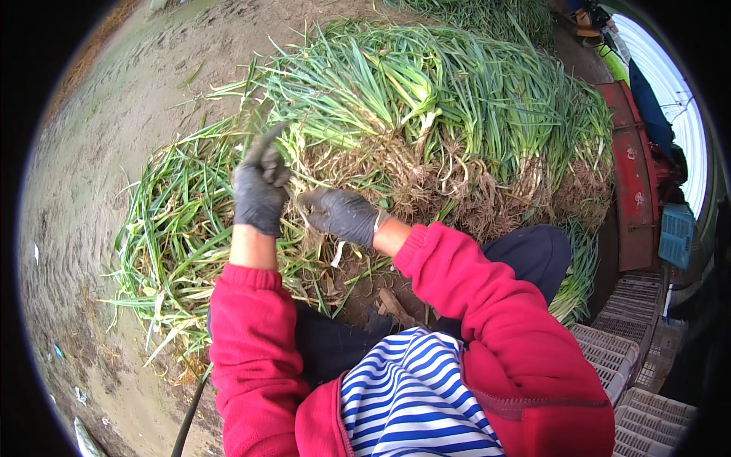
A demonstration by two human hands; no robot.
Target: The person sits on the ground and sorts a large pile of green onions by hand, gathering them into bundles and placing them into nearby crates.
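Note:
My left hand [260,191], in a dark work glove, is raised over the left side of the greens, its fingers curled and one pointing up; blur hides whether they hold a stalk. Close beside it, my right hand [341,214], gloved alike, has its fingers closed around the pale root end of a green onion-like plant [300,211]. Behind both hands lies a large heap of the same long-leaved plants [480,97], with muddy roots facing me. Loose leaves and stalks [177,228] form a second pile at the left.
A red metal piece of equipment [631,183] stands at the right, with a blue plastic crate [677,235] beside it. Pale plastic crates [654,423] are at the lower right. A dark pole [191,414] leans at the lower left. Another person's boot [587,25] shows at the upper right.

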